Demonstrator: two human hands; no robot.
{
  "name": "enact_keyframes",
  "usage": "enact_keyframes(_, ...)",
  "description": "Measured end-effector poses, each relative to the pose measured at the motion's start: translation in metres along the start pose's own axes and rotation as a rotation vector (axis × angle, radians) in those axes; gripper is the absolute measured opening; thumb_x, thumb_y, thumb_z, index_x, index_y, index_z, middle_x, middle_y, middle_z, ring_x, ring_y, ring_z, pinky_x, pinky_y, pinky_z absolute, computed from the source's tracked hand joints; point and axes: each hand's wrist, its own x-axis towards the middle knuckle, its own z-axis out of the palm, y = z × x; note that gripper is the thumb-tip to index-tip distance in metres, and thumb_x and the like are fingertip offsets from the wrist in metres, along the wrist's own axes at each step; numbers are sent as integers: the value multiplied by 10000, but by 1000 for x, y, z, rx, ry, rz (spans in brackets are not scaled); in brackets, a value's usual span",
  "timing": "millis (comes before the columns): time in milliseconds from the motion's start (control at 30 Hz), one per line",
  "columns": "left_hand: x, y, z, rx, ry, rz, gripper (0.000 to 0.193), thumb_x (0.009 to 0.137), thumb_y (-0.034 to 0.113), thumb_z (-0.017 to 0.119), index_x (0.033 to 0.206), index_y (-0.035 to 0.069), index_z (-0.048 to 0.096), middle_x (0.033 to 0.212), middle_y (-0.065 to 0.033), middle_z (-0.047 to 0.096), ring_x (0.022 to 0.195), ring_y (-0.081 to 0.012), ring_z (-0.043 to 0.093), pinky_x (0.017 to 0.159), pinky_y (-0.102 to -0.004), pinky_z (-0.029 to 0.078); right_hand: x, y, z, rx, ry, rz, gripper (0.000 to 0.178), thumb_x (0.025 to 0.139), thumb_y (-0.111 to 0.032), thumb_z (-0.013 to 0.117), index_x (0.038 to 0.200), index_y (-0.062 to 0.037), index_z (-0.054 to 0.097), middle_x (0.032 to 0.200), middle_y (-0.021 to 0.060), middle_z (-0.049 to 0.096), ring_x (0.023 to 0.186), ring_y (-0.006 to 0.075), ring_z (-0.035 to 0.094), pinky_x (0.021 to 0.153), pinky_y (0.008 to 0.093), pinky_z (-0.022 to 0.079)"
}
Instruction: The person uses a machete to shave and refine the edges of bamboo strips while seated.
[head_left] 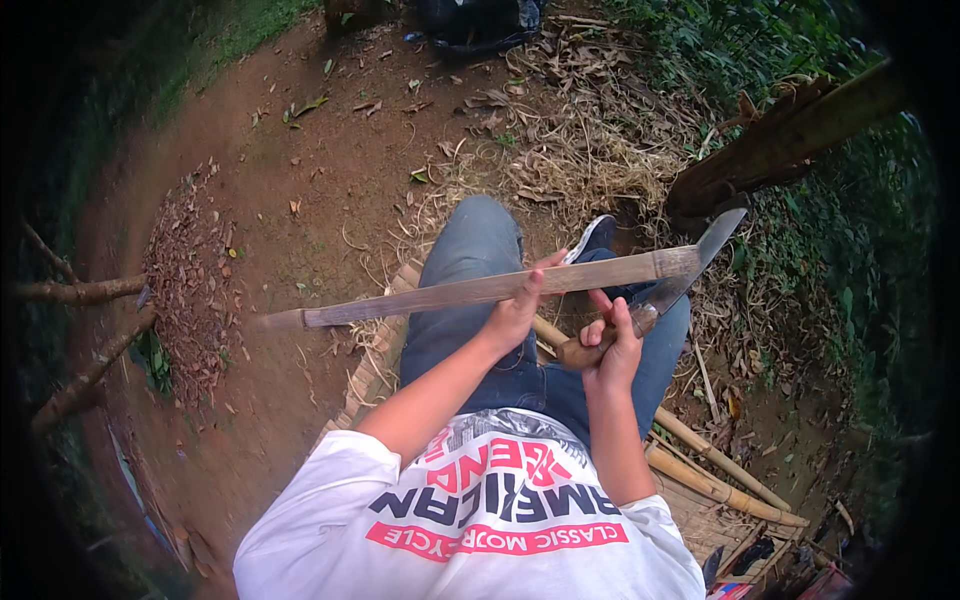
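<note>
My left hand [518,308] grips a long split bamboo strip [440,294] near its middle and holds it level across my knees, one end pointing left. My right hand [614,345] is closed on the wooden handle of a large knife [690,270]. Its broad blade passes behind the right end of the strip, with the tip above it. I sit in blue jeans and a white printed shirt on a slatted bamboo bench [372,372].
Bare brown dirt [300,180] spreads to the left, strewn with dry leaves. Dry grass and shavings [580,140] lie ahead. Bamboo poles [720,470] rest at the lower right. A thick bamboo stem [790,135] juts in at the upper right. Thin trunks [80,292] stand at the left.
</note>
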Motion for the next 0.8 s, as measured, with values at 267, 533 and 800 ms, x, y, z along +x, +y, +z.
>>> enact_keyframes(267,-9,-22,31,39,-154,-19,677,986,561,360,1416,44,431,1300,-113,527,1268,-195,460,1101,-334,308,8,-2,-17,182,54,149,230,911,-204,634,1004,0,581,1042,105,636,497,45,433,455,195,397)
enact_keyframes(533,-35,11,21,467,-456,-378,387,989,318,513,1245,31,555,1170,-102,615,1095,-173,572,975,-315,423,15,-15,-39,154,82,58,203,878,-174,647,964,-11,560,1051,153,630,501,53,431,475,209,413)
enact_keyframes(800,-68,111,-109,1354,141,-76,500,769,85,662,1254,87,545,1243,-127,550,1147,-260,531,976,-371,425,42,-34,-63,174,177,-34,206,851,-146,662,957,-41,520,1030,186,620,507,71,440,465,212,411)
